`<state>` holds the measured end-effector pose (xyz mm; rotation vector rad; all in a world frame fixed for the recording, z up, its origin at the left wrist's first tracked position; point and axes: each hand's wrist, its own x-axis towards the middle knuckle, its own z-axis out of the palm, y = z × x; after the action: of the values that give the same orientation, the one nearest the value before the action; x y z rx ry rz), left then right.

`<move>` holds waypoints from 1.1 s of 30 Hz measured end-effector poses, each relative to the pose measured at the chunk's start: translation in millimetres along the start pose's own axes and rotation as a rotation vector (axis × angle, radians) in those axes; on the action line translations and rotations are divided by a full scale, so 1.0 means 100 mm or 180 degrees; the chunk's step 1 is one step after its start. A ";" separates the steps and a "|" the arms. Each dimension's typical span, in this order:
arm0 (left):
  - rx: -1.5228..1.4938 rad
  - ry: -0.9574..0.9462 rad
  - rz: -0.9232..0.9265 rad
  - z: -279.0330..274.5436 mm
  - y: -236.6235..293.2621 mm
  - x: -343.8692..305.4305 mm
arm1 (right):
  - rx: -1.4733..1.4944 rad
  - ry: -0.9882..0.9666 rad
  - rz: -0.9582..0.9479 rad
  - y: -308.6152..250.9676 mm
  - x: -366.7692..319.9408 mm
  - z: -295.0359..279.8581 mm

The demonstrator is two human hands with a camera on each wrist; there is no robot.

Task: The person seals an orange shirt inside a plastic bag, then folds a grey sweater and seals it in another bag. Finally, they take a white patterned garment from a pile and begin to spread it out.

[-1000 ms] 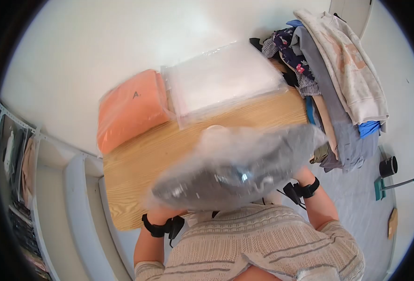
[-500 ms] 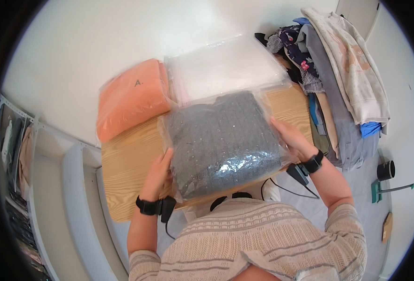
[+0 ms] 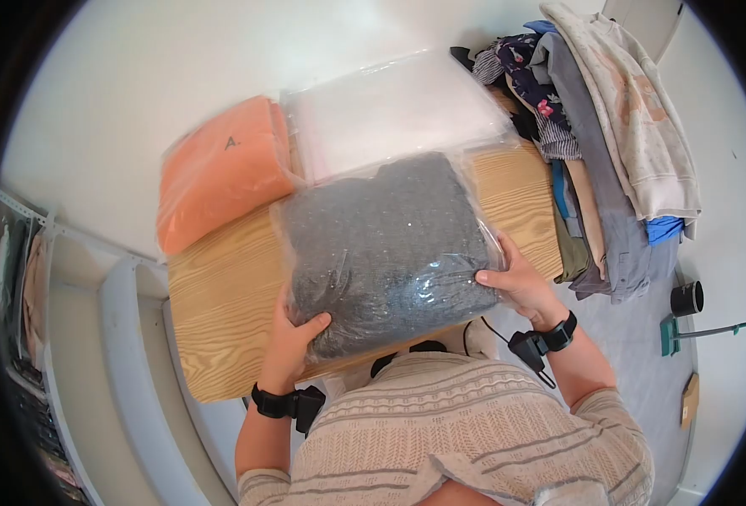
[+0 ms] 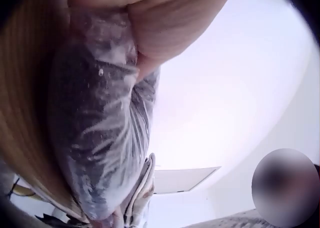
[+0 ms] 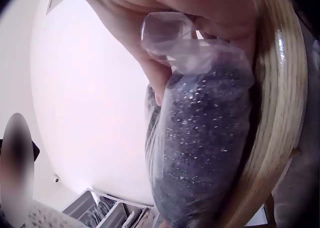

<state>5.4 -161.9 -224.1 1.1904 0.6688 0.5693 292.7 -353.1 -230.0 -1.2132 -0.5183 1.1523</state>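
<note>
A dark grey folded garment in a clear bag (image 3: 390,244) lies at the front of the wooden table (image 3: 221,312). My left hand (image 3: 293,337) grips its lower left side, thumb on top. On the right side my right hand (image 3: 520,282) holds the bag, its thumb pressing the upper face. In the left wrist view the bagged garment (image 4: 100,128) bulges below the left hand (image 4: 170,23). Crumpled clear plastic shows under the right hand (image 5: 200,13) in the right wrist view, with the grey bundle (image 5: 200,148) below. The fingers under the bag are hidden.
A bagged orange garment (image 3: 225,173) lies at the table's back left, beside a stack of clear bags (image 3: 398,114). Piled clothes (image 3: 617,126) stand at the right. Shelving (image 3: 120,337) is at the left; a green dustpan (image 3: 670,336) stands on the floor at the right.
The grey bundle, blurred and tilted a second ago, now lies flatter on the table. Since half a second ago both thumbs have come over its top, and the bag's front looks more rounded.
</note>
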 end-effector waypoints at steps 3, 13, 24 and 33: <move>-0.0346 0.0212 -0.0121 -0.06 -0.12 0.03 | 0.0100 0.0179 0.0051 0.06 -0.02 -0.01; -0.0739 0.0375 -0.0247 -0.07 -0.02 -0.01 | -0.0021 0.0117 0.0210 0.02 -0.15 0.00; 0.0058 0.1230 0.0392 0.09 -0.12 0.22 | 0.0816 0.0447 -0.0133 0.23 -0.12 0.10; -0.0082 0.0182 0.0032 -0.17 -0.13 -0.06 | 0.0943 0.0238 -0.0191 0.12 -0.15 0.01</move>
<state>-10.8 -158.5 -239.4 1.1575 0.7023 0.6205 281.1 -366.9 -237.1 -0.9739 -0.3121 1.0852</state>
